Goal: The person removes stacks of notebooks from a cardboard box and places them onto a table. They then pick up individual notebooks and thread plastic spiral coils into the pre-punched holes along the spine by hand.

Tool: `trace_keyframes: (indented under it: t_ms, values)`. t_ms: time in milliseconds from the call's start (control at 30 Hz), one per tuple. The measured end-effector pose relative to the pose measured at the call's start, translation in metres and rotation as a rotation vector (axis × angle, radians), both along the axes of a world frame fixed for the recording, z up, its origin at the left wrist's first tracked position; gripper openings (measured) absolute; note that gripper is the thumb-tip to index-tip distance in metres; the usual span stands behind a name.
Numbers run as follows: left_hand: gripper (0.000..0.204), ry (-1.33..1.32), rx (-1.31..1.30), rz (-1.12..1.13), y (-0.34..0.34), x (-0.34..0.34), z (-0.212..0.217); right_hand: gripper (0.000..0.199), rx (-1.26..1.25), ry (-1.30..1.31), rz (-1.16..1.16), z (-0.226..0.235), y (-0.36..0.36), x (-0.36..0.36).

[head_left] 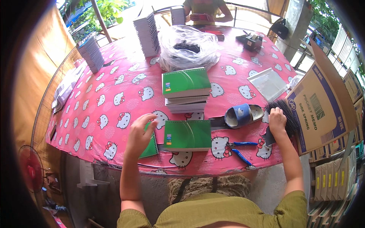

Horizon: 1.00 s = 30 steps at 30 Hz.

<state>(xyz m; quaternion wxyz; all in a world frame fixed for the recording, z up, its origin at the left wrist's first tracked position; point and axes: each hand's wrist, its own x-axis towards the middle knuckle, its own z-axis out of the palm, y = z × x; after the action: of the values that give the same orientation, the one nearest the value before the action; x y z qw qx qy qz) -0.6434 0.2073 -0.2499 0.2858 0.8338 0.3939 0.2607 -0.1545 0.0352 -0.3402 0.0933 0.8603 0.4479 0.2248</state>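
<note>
Partly hidden by the left hand (pixel 140 133), a green notebook (pixel 150 147) lies at five o'clock from its loosely spread fingers; contact is hard to tell. At three o'clock on the table (pixel 114 129), the right hand (pixel 278 121) bends its fingers over black spiral coils (pixel 292 118), their grip impossible to make out. At twelve o'clock, the top edge cuts off a co-worker (pixel 210 7).

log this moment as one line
left hand: at slim green notebook, contact unclear | right hand: at black spiral coils | between hands: green-covered notebook stack, blue slipper, blue-handled pliers
</note>
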Motion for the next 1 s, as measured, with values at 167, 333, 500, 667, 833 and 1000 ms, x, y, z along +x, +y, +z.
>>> trace_keyframes:
  t_ms: [167,333,500,667,833,1000]
  values:
    - [0.028,0.140,0.099,-0.319,-0.021,0.087,0.038,0.014,-0.058,0.127,0.033,0.009,0.007,0.003]
    - [0.024,0.336,-0.082,-0.369,0.003,0.112,0.019,0.011,0.424,0.402,0.094,0.039,-0.004,-0.024]
    - [0.018,0.009,0.024,-0.234,-0.004,0.108,0.011,0.021,0.379,0.483,0.164,0.051,-0.001,-0.038]
    - [0.013,-0.162,0.216,-0.151,-0.044,0.094,0.040,0.018,0.566,0.800,0.729,0.104,-0.001,-0.129]
    - [0.015,-0.043,0.503,-0.012,-0.072,0.087,0.049,0.022,0.675,1.209,0.880,0.125,0.001,-0.192]
    - [0.018,-0.127,0.475,0.131,-0.089,0.089,0.037,0.022,0.683,1.120,0.892,0.128,0.012,-0.199]
